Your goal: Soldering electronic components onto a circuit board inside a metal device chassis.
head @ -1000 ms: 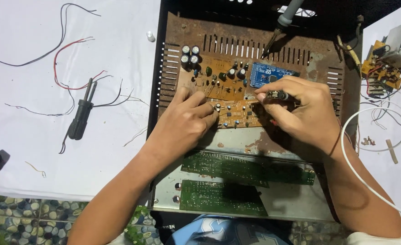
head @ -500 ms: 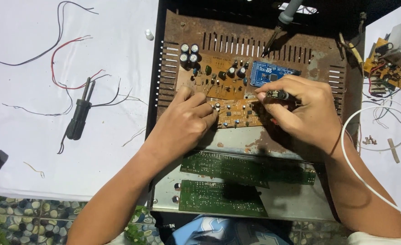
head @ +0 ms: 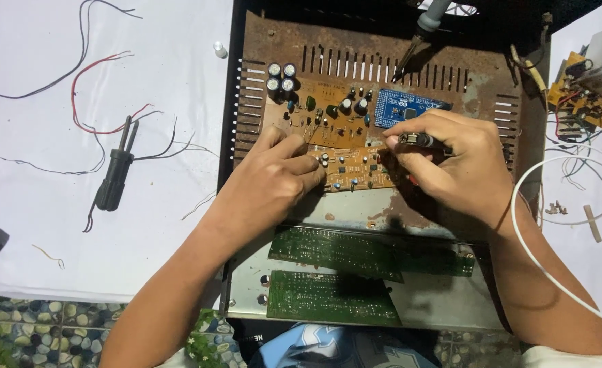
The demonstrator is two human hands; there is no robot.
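A rusty metal chassis [head: 355, 41] lies open on the table, with a brown circuit board [head: 328, 112] full of capacitors inside it. My left hand [head: 267, 187] rests flat on that board's lower left part, fingers pressing it. My right hand [head: 461, 167] grips a small dark tool [head: 417, 140] and holds it over the board's right end. A small blue circuit board [head: 406, 105] sits just above my right hand. Two green circuit boards [head: 335, 249] lie in the chassis nearer to me.
A black-handled tool [head: 113, 177] and loose red and black wires [head: 96, 95] lie on the white cloth at left. A grey-handled tool [head: 427, 20] leans into the chassis top. At right are a white cable [head: 529, 252] and a yellow component board [head: 577, 95].
Both hands stay on the brown board with only slight shifts; the view has drifted a little.
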